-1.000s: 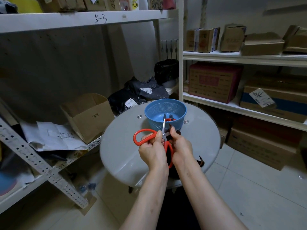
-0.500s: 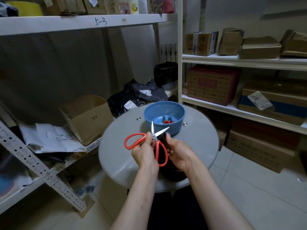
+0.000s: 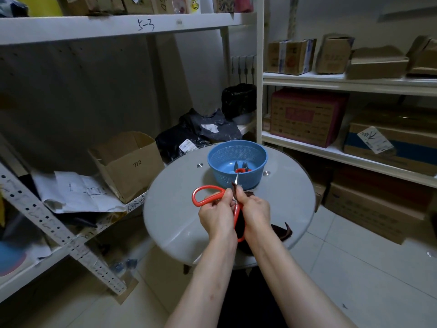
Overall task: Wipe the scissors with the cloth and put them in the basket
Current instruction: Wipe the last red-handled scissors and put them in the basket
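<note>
While the fingers (image 3: 224,197) of the left hand (image 3: 216,217) curl round the neck of the scissors (image 3: 207,187), just below the big red loop, the fingers (image 3: 240,194) of the right hand (image 3: 256,209) pinch a dark cloth (image 3: 279,230) against the blade, so both hands have a firm hold and neither is spread. Only 1 thin blade tip shows above the knuckles, pointing toward the basket (image 3: 220,172); whether the blades are parted I cannot tell. The scissors sit in the air over the middle of the round grey counter (image 3: 175,209), and the second red handle runs down between the 2 wrists. By my reading the wiping is under way and not finished, and the drop into the basket is all to come. What looks like 1 small red-handled pair (image 3: 241,170) already lies on the basket's bottom. That basket stands just beyond the blade tip, near the counter's far side, so the carry should be short and straight ahead, with only the near rim to lift over. Bare counter lies open to the left and right of the hands. A tail of the cloth trails close to the counter's near-right edge and could slip off. Shelves and a cardboard box (image 3: 125,164) stand well apart from the working space.
</note>
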